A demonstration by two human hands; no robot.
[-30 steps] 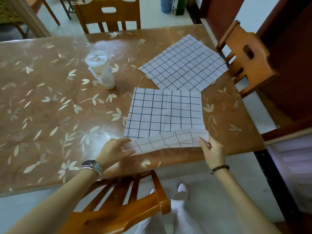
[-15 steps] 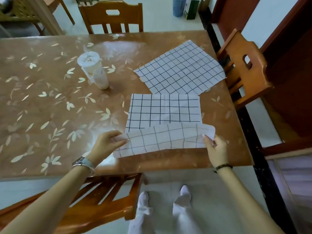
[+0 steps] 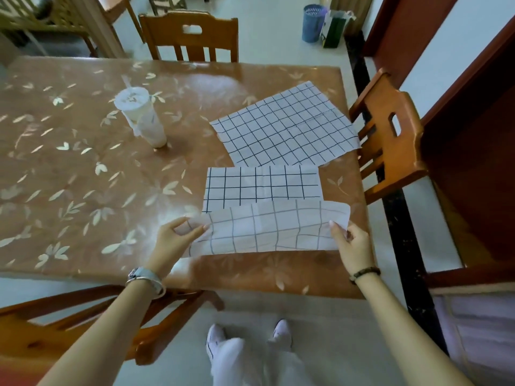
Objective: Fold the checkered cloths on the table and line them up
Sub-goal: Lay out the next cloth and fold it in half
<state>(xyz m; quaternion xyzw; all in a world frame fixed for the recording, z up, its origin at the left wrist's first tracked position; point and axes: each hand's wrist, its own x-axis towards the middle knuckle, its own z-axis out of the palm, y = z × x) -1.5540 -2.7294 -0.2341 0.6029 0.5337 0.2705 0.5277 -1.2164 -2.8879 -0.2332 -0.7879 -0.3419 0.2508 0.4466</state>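
Since a second ago, the lifted near edge of the nearer checkered cloth [image 3: 264,188] has travelled farther over itself, so I now see a wider band of its pale underside and a narrower strip of the dark-lined top face. My view has also risen a little.

On my screen the left hand [image 3: 174,238] pinches the flap's left corner between thumb and fingertips. The right hand [image 3: 352,246] pinches the right corner, which curls over; motion blur there keeps me from telling exactly how the thumb sits. The flap hangs just above the cloth's flat half, near the table [image 3: 83,176] edge closest to the person.

Beyond it, the second checkered cloth [image 3: 284,126] lies spread flat and turned at an angle, its near corner just beside the first cloth's far edge. A white lidded cup [image 3: 142,115] stands well apart to the left.
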